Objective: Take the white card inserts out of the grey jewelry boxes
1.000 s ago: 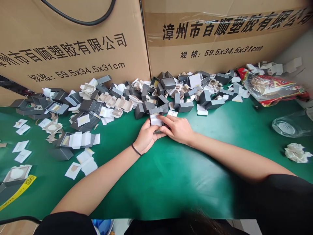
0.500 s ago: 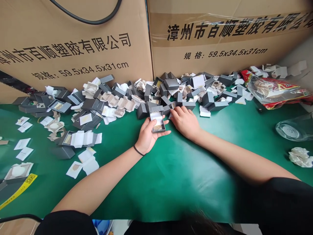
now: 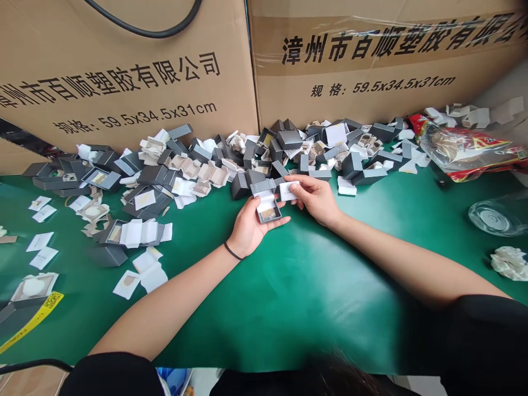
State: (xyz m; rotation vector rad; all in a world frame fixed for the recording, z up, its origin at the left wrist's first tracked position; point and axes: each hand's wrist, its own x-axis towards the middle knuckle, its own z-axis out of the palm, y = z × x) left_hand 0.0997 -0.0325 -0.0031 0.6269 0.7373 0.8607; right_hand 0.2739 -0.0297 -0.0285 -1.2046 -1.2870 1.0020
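Observation:
My left hand (image 3: 248,226) holds a small dark grey box (image 3: 270,213) with its lid up, thumb on one side and fingers beneath. White lining shows in the lid, and something yellowish-brown lies in the bottom. Beside it, my right hand (image 3: 315,199) pinches a small white card (image 3: 289,191) with faint print, thumb in front. The card is close to the box's lid; whether the two touch I cannot tell. Behind both hands lies a heap of similar grey boxes (image 3: 289,140) mixed with white and beige paper pieces (image 3: 213,172).
Two large cardboard cartons (image 3: 136,33) stand along the back of the green table (image 3: 289,308). To the right are a red plastic packet (image 3: 466,148), a clear cup (image 3: 495,217) and crumpled paper (image 3: 509,263). White cards (image 3: 40,241) and a yellow strip (image 3: 33,322) lie left.
My right hand has lifted from beside the heap and turned, now showing a white card in its fingers. My left hand stays nearly in place with the open box.

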